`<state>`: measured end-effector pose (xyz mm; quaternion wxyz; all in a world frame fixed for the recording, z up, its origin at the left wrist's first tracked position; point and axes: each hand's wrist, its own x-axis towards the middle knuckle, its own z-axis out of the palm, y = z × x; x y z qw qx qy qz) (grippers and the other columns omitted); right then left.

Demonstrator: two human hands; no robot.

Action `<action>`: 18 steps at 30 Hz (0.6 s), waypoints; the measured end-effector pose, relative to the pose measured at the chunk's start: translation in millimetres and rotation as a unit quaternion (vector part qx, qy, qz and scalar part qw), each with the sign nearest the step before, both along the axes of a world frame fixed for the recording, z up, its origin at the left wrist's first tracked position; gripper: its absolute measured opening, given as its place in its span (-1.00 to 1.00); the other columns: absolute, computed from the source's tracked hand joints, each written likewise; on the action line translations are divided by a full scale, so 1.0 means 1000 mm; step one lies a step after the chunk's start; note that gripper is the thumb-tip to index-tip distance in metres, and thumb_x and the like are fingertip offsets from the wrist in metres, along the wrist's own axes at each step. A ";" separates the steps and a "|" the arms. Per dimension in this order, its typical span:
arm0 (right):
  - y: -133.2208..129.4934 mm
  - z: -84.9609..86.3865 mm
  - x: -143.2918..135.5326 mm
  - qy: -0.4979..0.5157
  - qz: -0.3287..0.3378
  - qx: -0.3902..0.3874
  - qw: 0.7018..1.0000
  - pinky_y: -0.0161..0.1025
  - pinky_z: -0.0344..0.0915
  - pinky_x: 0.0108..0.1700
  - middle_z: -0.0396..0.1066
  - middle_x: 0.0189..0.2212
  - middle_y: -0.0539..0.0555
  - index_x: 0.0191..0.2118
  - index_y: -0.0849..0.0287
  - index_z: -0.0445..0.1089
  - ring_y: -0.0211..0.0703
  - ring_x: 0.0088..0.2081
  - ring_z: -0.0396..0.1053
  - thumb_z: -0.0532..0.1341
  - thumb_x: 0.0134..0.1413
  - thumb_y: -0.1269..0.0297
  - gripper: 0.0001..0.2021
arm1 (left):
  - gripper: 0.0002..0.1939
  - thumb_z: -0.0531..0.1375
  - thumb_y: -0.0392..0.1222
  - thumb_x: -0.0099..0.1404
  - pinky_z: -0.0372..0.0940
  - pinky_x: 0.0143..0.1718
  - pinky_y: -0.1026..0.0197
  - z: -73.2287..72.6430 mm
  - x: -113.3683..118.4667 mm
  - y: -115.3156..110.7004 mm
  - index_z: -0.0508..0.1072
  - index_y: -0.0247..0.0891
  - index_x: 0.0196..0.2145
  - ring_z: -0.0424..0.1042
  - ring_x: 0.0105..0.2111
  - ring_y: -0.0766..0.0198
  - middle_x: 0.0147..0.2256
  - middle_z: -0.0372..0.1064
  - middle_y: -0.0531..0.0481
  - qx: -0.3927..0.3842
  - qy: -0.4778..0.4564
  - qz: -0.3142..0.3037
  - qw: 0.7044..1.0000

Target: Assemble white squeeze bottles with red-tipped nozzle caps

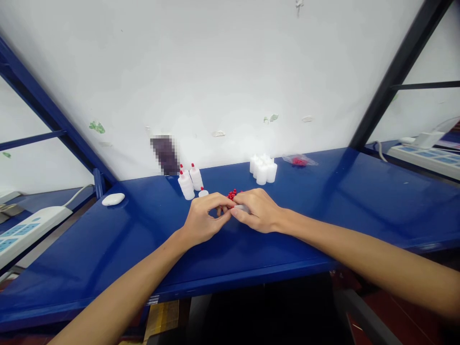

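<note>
My right hand (260, 211) is closed around a small whitish plastic nozzle cap (243, 208), mostly covered by the fingers. At its left end the thumb and fingers of my left hand (205, 218) pinch together, where a speck of red, a small tip cap, shows between the two hands. Just behind the fingertips lies a pile of small red tip caps (232, 194), partly hidden. Beyond my left hand is a white piece with a red tip (203, 193), its lower part hidden. Behind it stand several white squeeze bottles (186, 187) with red-tipped nozzles.
A cluster of plain white bottles (264, 170) stands toward the back, right of centre. Beside it lies a clear bag with red pieces (299, 162). A white rounded case (113, 199) rests at left on the blue table (305, 244). Power strips (21, 232) flank both sides.
</note>
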<state>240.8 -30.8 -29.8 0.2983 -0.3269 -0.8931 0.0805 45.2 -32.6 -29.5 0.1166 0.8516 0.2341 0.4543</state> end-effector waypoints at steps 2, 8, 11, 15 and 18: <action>0.000 0.002 0.000 -0.007 -0.014 -0.001 1.000 -0.25 -0.13 -0.44 0.23 -0.61 -0.01 -0.50 0.19 0.30 -0.28 -0.57 0.05 -0.01 0.26 -0.02 -0.55 | -0.94 0.23 -0.30 0.27 0.33 -0.46 0.31 0.000 0.000 0.000 0.54 -0.25 -0.31 0.37 -0.52 0.39 -0.40 0.51 -0.02 -0.003 -0.003 -0.001 1.000; 0.002 0.003 0.001 -0.012 -0.012 0.012 1.000 -0.25 -0.11 -0.42 0.27 -0.56 0.02 -0.46 0.18 0.31 -0.24 -0.52 0.11 -0.01 0.25 -0.07 -0.55 | -0.90 0.24 -0.34 0.26 0.40 -0.36 0.29 -0.001 -0.002 -0.002 0.52 -0.24 -0.25 0.48 -0.42 0.33 -0.38 0.54 -0.02 0.088 0.007 -0.003 0.996; 0.003 0.002 0.002 -0.020 0.040 0.027 0.999 -0.24 0.01 -0.34 0.31 -0.48 0.03 -0.40 0.18 0.31 -0.20 -0.44 0.16 -0.08 0.31 -0.09 -0.52 | -0.91 0.22 -0.32 0.30 0.43 -0.28 0.27 -0.002 -0.003 -0.004 0.51 -0.23 -0.23 0.53 -0.35 0.30 -0.33 0.56 -0.04 0.109 0.028 -0.010 0.994; 0.002 0.001 0.002 -0.039 0.050 0.032 0.997 -0.22 0.08 -0.25 0.35 -0.38 0.06 -0.31 0.18 0.36 -0.15 -0.35 0.21 -0.09 0.36 -0.05 -0.54 | -0.87 0.20 -0.37 0.30 0.42 -0.26 0.29 -0.003 -0.001 -0.003 0.49 -0.22 -0.21 0.51 -0.33 0.32 -0.32 0.54 -0.02 0.114 0.034 -0.024 0.993; 0.001 0.000 0.001 -0.012 0.044 0.007 0.999 -0.25 0.06 -0.31 0.39 -0.40 0.06 -0.31 0.18 0.39 -0.17 -0.38 0.26 -0.06 0.37 0.05 -0.59 | -0.85 0.19 -0.38 0.31 0.39 -0.28 0.29 -0.005 0.000 -0.002 0.48 -0.23 -0.19 0.47 -0.35 0.34 -0.33 0.50 -0.01 0.100 0.042 -0.020 0.994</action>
